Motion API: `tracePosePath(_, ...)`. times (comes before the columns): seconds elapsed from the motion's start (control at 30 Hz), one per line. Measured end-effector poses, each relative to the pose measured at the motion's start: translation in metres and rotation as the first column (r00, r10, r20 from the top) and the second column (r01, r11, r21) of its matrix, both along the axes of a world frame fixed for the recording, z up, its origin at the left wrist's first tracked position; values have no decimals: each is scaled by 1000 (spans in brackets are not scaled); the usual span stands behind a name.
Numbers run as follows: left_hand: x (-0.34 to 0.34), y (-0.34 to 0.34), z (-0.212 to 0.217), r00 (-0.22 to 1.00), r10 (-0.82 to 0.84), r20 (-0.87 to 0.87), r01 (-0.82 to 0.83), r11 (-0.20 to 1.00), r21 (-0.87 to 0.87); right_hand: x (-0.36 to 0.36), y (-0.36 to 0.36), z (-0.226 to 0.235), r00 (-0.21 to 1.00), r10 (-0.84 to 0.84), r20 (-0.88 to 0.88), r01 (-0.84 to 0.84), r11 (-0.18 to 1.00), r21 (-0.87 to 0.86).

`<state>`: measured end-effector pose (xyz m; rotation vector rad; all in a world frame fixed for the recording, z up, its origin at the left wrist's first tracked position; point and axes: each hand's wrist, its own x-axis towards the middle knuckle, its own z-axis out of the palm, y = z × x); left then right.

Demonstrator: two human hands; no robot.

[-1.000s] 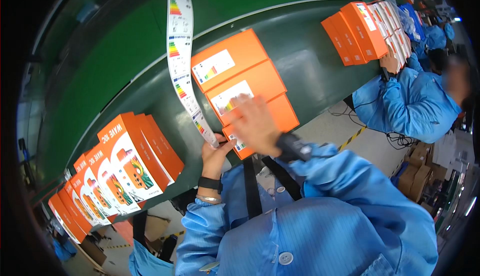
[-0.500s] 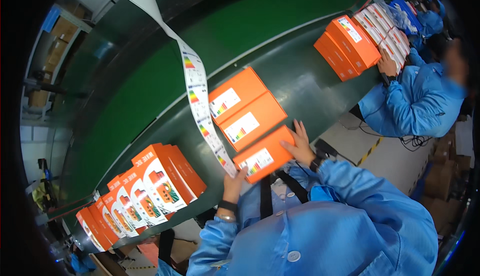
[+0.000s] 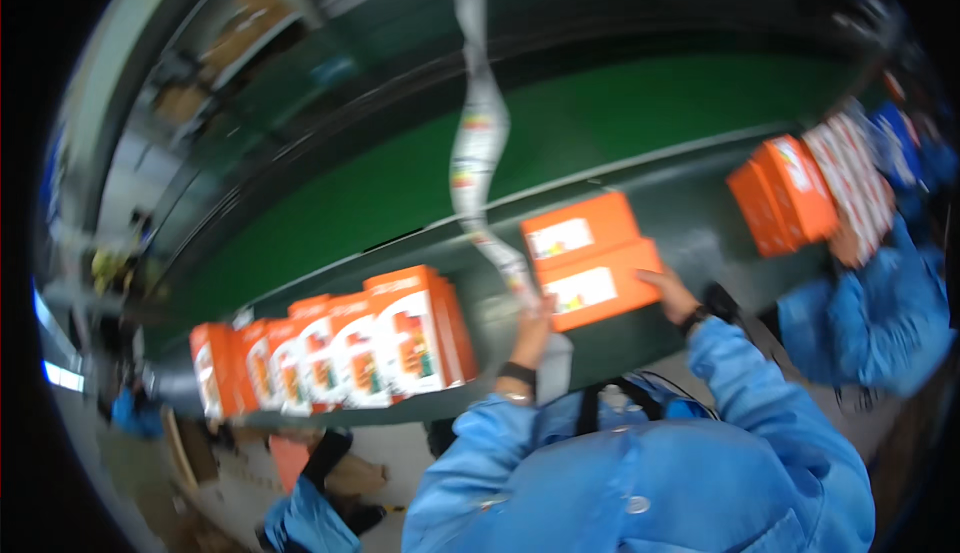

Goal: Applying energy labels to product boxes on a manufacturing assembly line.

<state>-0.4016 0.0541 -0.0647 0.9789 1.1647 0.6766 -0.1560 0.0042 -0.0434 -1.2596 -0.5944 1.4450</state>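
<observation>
A long white strip of labels with coloured bars [image 3: 478, 158] hangs down from the top and reaches my left hand [image 3: 532, 338]. That hand closes on the strip's lower part, beside the left end of a near orange box [image 3: 625, 285]. My right hand [image 3: 677, 298] grips the right end of this box, thumb on its top. The box bears a white label with coloured bars. Directly behind it lies another orange box [image 3: 610, 218] with a similar label. A pale length of strip [image 3: 555, 365] shows below my left hand. Motion blur hides finger details.
Several orange-and-white printed boxes [image 3: 410, 338] stand in a row on the dark green work surface [image 3: 490, 328] at left. At right, a person in a blue sleeve [image 3: 850, 303] handles white boxes [image 3: 850, 168] beside orange boxes [image 3: 790, 188]. A green belt [image 3: 370, 203] runs behind.
The view has swung, shifting the scene. Three orange boxes showed before me; now two show, the near one against the one behind. My hands have moved forward with the box.
</observation>
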Motion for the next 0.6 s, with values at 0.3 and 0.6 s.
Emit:
tracePosePath(0.3,8,-18,99,994,100,49,-102,994,36,-7,-39,72,983,-41,-181,34,999,-41)
tracePosePath(0.6,32,91,87,994,92,60,-90,995,-31,18,77,74,998,49,28,-46,996,-81)
